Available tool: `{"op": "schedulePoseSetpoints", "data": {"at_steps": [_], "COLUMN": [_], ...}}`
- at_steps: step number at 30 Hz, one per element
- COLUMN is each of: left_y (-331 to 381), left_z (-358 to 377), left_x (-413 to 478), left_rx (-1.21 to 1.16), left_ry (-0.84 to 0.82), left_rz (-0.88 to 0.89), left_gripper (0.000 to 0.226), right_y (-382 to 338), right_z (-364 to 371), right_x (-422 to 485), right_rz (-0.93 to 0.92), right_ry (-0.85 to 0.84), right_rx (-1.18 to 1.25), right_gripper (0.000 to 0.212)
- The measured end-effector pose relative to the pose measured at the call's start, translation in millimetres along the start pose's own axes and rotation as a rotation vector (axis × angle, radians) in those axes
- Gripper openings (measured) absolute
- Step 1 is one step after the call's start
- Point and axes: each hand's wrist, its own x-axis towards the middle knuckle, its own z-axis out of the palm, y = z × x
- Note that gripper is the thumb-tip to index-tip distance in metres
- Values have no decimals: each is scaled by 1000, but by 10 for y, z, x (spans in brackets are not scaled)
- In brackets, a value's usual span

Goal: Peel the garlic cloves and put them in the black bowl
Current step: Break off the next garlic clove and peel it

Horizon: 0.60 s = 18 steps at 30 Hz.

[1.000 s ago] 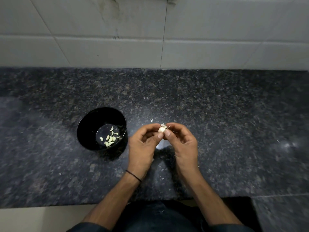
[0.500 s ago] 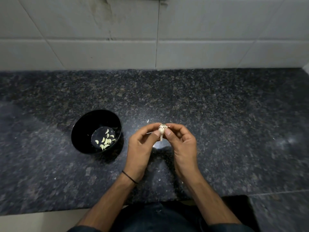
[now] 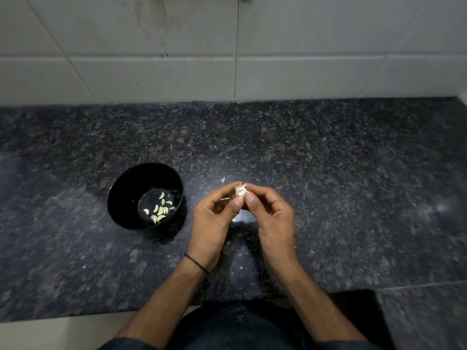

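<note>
Granite bench [image 3: 328, 198]: dark speckled stone across the whole view, below a pale tiled wall [image 3: 151, 72]; tiny pale flecks lie scattered on it.
Black bowl [image 3: 118, 190]: upright on the bench, left of the hands, near them but not touching.
Peeled cloves [image 3: 159, 210]: a small cluster of pale cloves on the bowl's floor, toward its right side.
Garlic piece [image 3: 241, 191]: small, whitish, with papery skin and a ragged tuft on top; held above the bench between both hands, to the right of the bowl.
Left hand [image 3: 212, 223]: thumb and forefinger pinch the garlic piece from the left, the other fingers curled in beneath; a thin black band [image 3: 196, 263] circles the wrist.
Right hand [image 3: 273, 218]: thumb and forefinger pinch the same piece from the right; its outline is slightly blurred.
Hands as a pair: brought together at the fingertips around the garlic, thumbs almost meeting under it, wrists apart.
Skin scrap [image 3: 223, 179]: a white fleck on the bench just beyond the garlic, slightly left.
Person: bare forearms, dark clothing at the bottom edge.
</note>
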Motion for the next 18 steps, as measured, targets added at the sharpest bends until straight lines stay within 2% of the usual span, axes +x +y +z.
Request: {"op": "schedulePoseSetpoints", "data": {"at_steps": [6,12,18], "left_y": [3,16,-4], "left_z": [12,1,-53], "left_x": [-9,5,14], "left_rx": [-48,-97,-20], "left_ry": [-20,-23,-33], "left_rz": [6,-10,27], "left_gripper": [25,26,29], "right_y": [5,-34,-39], "right_z": [8,-11,-42], "right_x": [-33,-48,-18], "right_rz": [-20,-54,-41], "right_ry": [53,5,17], "right_rx": [-79,-127,-157], "right_gripper": [13,11,10]}}
